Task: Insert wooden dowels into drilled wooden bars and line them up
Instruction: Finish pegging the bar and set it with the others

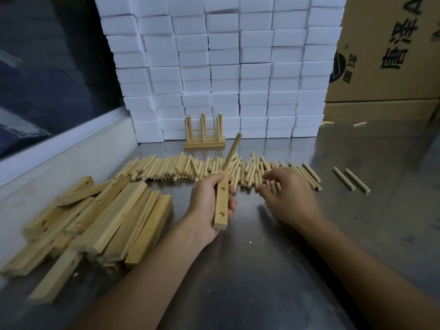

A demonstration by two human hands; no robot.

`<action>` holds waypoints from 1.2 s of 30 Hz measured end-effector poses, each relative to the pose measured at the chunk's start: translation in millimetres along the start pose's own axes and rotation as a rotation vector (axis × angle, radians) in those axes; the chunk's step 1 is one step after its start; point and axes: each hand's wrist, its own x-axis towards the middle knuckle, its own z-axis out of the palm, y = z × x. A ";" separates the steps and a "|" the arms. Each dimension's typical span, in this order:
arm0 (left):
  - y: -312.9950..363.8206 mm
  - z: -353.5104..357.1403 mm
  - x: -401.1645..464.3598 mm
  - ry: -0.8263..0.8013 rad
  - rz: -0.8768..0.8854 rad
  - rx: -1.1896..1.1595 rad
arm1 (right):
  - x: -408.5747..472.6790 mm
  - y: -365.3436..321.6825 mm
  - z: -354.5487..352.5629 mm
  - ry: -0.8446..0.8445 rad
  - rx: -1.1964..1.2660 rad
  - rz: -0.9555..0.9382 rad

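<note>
Far left on the worktop (273, 270) sits the pile of drilled bars (100, 225), waiting. Left hand (207, 206) has its fingers wrapped around one bar (221, 206), with one dowel (232, 151) already standing in its far hole and two holes still empty. Right hand (288, 198), fingers loose, reaches into the dowel row (214, 170), so I'd guess next is pinching one and seating it. Cardboard box (385, 48) far right, contents hidden.
</note>
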 end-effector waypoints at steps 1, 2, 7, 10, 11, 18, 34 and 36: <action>0.0 -1.3 0.4 0.017 0.001 -0.001 | 0.6 2.4 -0.5 -0.039 -0.089 0.042; -0.1 -2.0 1.1 0.031 0.003 -0.003 | 1.3 4.2 -1.3 -0.076 -0.160 0.083; -1.1 -3.1 2.7 0.036 0.016 0.014 | 0.8 8.1 -1.5 -0.096 -0.231 0.126; -1.5 -4.0 3.1 0.034 0.017 0.017 | 0.1 8.0 -3.2 -0.017 -0.219 0.123; -1.6 -4.3 3.2 0.034 0.015 0.016 | 0.3 8.3 -3.6 -0.004 -0.223 0.126; -1.0 -3.6 2.8 0.027 0.009 0.016 | 1.5 1.8 -2.9 -0.021 -0.261 0.130; -0.4 -4.6 4.5 0.070 0.018 0.047 | 0.2 -20.6 -9.1 0.076 0.495 0.133; 0.1 -4.5 4.8 0.073 0.017 0.035 | -0.9 -23.8 -3.8 -0.014 0.566 0.134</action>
